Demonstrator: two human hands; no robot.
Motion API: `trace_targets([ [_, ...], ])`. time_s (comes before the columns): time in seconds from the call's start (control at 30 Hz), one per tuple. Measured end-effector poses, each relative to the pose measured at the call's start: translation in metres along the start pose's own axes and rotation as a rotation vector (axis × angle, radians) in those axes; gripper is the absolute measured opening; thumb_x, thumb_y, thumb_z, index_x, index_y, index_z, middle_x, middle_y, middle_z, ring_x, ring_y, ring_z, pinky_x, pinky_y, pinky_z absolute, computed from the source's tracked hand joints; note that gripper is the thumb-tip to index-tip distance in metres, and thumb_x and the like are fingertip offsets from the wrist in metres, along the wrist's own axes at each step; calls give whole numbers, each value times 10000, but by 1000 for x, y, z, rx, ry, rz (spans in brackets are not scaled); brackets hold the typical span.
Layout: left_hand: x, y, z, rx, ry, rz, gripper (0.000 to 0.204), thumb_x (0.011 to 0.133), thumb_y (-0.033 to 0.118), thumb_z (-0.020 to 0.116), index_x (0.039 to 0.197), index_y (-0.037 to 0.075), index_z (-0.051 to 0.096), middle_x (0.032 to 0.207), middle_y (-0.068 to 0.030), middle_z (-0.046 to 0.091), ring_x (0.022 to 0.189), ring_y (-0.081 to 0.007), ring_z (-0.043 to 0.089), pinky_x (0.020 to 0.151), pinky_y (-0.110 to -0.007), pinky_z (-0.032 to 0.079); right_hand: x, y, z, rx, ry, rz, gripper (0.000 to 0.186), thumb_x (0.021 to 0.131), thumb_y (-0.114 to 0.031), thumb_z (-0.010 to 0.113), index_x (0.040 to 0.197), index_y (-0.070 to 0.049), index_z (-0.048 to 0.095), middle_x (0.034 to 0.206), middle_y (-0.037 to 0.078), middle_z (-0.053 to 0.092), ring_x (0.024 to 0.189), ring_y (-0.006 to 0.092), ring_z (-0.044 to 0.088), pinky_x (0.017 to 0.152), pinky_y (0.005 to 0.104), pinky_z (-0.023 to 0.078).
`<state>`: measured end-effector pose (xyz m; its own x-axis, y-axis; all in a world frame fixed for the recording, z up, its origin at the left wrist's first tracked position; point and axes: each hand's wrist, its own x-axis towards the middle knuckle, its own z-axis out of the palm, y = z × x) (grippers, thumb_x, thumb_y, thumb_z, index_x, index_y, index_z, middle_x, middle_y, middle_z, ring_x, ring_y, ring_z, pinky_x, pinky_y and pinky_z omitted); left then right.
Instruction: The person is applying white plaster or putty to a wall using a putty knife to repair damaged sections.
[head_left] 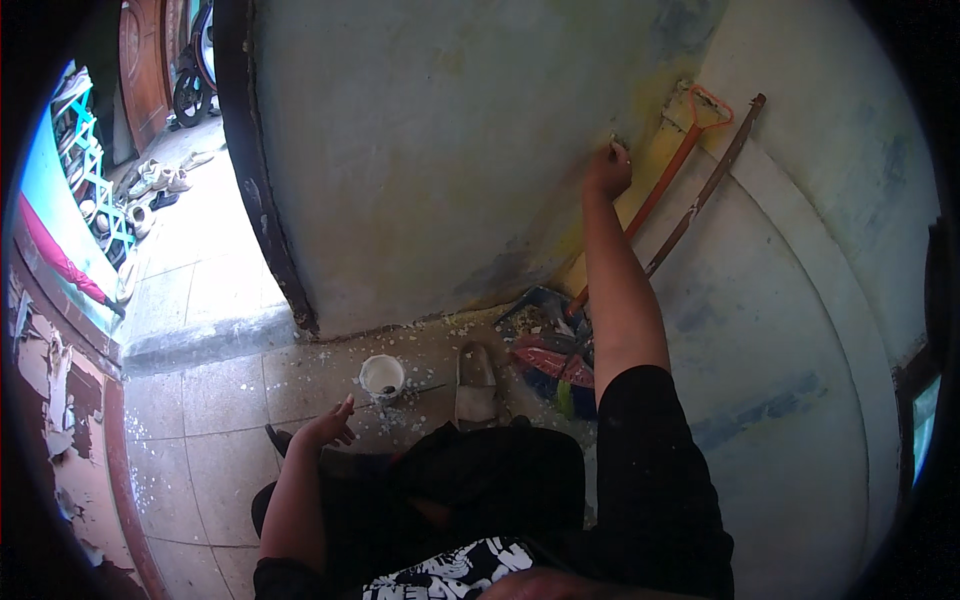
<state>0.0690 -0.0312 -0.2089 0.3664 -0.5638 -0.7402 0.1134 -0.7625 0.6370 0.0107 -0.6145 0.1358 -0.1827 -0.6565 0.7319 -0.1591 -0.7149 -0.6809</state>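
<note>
My right arm is stretched up along the wall (440, 160), and my right hand (609, 170) is closed close to its yellowed corner. Something small pokes out at the fingertips; its kind is too small to tell. Low on the left, my left hand (328, 426) has its fingers spread and holds nothing. Just beyond it, a small white tub (382, 376) stands on the floor, with pale material and a dark bit inside. The wall is patchy, with yellow and dark grey stains.
A long orange handle (665, 180) and a brown stick (708, 185) lean in the corner. A worn slipper (476, 385) and a red and blue bundle (550, 368) lie below among paint flakes. Shoes (155, 180) and a motorcycle (193, 85) are beyond the doorway.
</note>
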Motion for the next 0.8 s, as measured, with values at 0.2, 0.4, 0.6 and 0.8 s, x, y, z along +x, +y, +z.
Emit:
trace_targets([
  [0.2,-4,2,2,63,-124,-107,952,883,801,157,1485,80,314,1189,-213,648,1045,-300,652,940,-452,470,-25,23,6,94,-121,-72,401,937,-214,569,1284,-12,562,1277,229,595,1153,340,605,953,413,495],
  [0.4,-10,7,2,99,-149,-109,960,882,801,136,1497,85,307,1245,-187,632,1106,-300,630,974,-448,448,-27,44,10,-53,-235,-313,540,998,-345,464,1437,-33,426,1499,254,345,1361,354,407,1098,420,364],
  [0.6,-12,9,4,87,-149,-133,949,890,794,155,1521,94,264,1287,-206,601,1132,-329,611,1002,-431,440,-15,40,5,-34,-245,-379,568,1018,-398,395,1426,-5,427,1504,241,347,1375,352,385,1119,447,324],
  [0.8,-4,3,3,63,-150,-134,987,872,814,158,1521,77,253,1276,-237,597,1133,-353,606,994,-435,445,-12,40,-2,-80,-289,-446,580,1022,-406,390,1436,0,407,1522,231,321,1394,363,348,1105,444,343],
])
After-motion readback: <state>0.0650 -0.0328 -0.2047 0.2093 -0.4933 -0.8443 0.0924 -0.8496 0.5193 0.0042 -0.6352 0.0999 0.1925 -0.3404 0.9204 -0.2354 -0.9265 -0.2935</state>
